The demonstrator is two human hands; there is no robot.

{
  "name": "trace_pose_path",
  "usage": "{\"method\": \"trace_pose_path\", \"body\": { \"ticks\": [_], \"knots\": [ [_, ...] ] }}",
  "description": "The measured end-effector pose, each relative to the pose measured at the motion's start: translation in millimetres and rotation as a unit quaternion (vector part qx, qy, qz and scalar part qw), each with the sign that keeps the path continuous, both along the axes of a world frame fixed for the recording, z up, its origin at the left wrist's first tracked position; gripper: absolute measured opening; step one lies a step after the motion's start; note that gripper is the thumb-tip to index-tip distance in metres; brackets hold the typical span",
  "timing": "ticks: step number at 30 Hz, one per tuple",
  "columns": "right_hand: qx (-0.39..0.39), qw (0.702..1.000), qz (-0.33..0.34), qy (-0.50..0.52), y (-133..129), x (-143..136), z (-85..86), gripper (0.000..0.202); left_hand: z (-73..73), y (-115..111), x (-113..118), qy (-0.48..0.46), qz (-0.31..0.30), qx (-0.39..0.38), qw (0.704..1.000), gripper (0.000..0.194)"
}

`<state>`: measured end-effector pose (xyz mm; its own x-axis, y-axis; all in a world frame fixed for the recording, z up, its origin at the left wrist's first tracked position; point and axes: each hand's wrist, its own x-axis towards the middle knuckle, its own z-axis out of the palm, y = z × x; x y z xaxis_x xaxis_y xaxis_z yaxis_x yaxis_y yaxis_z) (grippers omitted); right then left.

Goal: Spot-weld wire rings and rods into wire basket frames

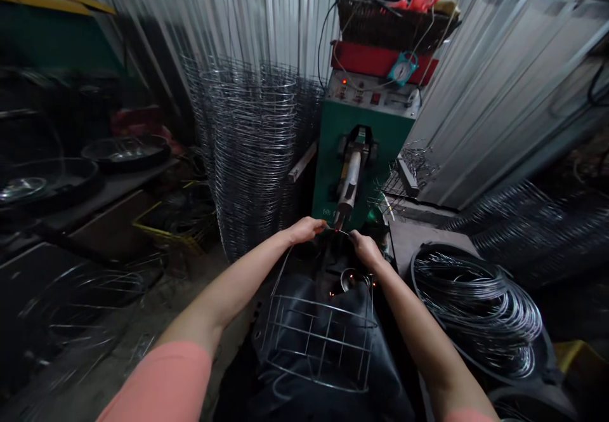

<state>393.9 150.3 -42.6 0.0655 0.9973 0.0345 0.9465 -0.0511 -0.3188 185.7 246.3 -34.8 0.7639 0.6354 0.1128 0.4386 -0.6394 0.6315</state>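
Note:
A wire basket [325, 339] lies over the dark apron [380, 371] on my lap, its wires running up toward my hands. My left hand [306, 229] is closed on the basket's upper wire, left of the electrode arm [351, 178] of a green spot welder [328, 149]. My right hand [365, 248] pinches the same upper wire on the other side. Between both hands the wire passes under the electrode tip, where a small red glow shows. Orange sparks fly just below. My fingertips are small and partly hidden here.
Tall stacked wire baskets [254, 155] stand left of the welder. At right, a round black tub [416, 270] holds many wire rings [499, 308]. A yellow crate [147, 219] sits on the floor at left. A teal dial gauge [402, 68] hangs on the welder.

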Motion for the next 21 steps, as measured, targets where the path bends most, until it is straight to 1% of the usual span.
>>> {"method": "trace_pose_path", "body": {
  "ticks": [4,6,8,10,13,16,18,21],
  "knots": [
    [0.017,0.999,-0.006,0.051,1.6,2.0,-7.1,0.019,-2.8,2.6,1.7,-0.005,0.008,-0.012,1.0,0.028],
    [0.032,0.993,-0.012,0.112,0.3,3.9,-8.6,0.019,-2.4,2.9,2.6,-0.008,0.013,-0.019,1.0,0.028],
    [0.048,0.979,-0.024,0.196,-3.8,6.7,-9.3,0.022,-0.8,1.9,2.8,-0.01,0.018,-0.028,0.999,0.028],
    [0.056,0.966,-0.037,0.252,-11.2,10.3,-10.6,0.028,1.1,0.0,2.1,-0.011,0.025,-0.04,0.999,0.028],
    [0.053,0.953,-0.05,0.294,-26.7,16.4,-16.5,0.038,2.4,-2.6,-0.6,-0.007,0.039,-0.07,0.997,0.032],
    [0.042,0.927,-0.076,0.365,-40.7,21.5,-26.3,0.043,2.6,-3.2,-3.4,0.004,0.049,-0.104,0.993,0.038],
    [0.045,0.914,-0.095,0.392,-45.8,23.4,-32.8,0.044,3.1,-2.6,-4.3,0.007,0.051,-0.117,0.992,0.04],
    [0.055,0.905,-0.103,0.41,-47.4,23.3,-40.3,0.044,3.9,-1.6,-4.5,0.01,0.052,-0.126,0.991,0.039]
  ]
}}
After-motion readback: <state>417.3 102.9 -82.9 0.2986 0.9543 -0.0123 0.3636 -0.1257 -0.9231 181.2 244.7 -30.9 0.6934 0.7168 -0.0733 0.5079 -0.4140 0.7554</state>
